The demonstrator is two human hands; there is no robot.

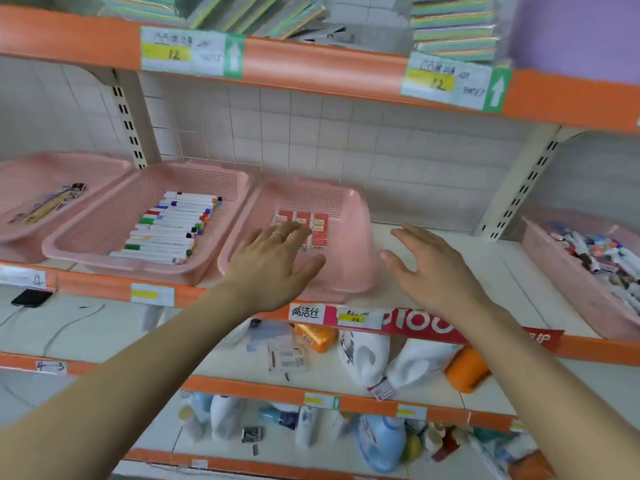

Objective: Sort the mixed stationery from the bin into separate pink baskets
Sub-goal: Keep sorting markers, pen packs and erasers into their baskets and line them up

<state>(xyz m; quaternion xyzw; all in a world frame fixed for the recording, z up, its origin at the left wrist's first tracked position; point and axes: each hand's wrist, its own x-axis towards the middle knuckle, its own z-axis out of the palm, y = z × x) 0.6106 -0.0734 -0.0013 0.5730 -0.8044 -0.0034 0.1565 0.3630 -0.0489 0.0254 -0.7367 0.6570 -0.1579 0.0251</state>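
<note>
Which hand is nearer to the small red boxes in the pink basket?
Left. The left hand is over the basket, its fingers at the red boxes. The right hand is beside the basket's right wall, over the white shelf, apart from them.

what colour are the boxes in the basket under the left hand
The boxes are red with white labels, best in the head view.

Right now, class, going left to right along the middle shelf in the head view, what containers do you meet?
pink basket with a packet, pink basket of markers, pink basket of red boxes, bin of mixed stationery
</note>
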